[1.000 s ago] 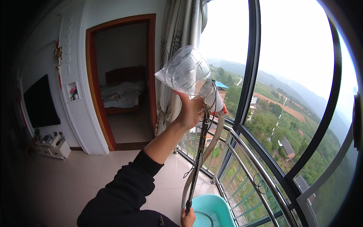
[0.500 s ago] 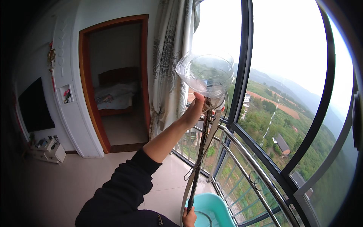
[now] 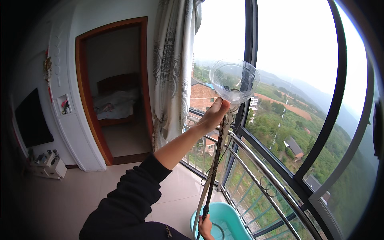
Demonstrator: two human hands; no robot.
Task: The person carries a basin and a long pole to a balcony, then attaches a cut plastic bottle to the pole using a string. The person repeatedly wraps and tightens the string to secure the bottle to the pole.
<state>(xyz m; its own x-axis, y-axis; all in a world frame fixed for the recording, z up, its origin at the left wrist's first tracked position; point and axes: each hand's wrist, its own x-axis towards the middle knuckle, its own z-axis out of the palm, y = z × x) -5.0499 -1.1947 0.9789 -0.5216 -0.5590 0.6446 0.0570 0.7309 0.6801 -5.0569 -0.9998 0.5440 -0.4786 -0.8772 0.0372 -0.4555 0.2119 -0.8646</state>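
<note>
A clear plastic funnel-like cup with a wide round mouth sits at the top of a long dark pole. My left hand is closed around the joint just under the cup, thumb and fingers against its base. Thin dark wire is wound there, and loops of it hang beside the pole. A pale flat tube or strap runs down along the pole. Low in the view, my right hand grips the pole's black lower part. The pole stands nearly upright, leaning slightly; its bottom end is out of view.
A turquoise plastic tub stands on the tiled floor beside the right hand. Metal railing and black-framed windows run along the right. A grey patterned curtain hangs left of the glass. Further left are a doorway and a low white cabinet.
The cup has shifted right and its mouth has turned, so the spout-like left edge no longer shows. My left hand moved right with it. The room has slid slightly left in view.
</note>
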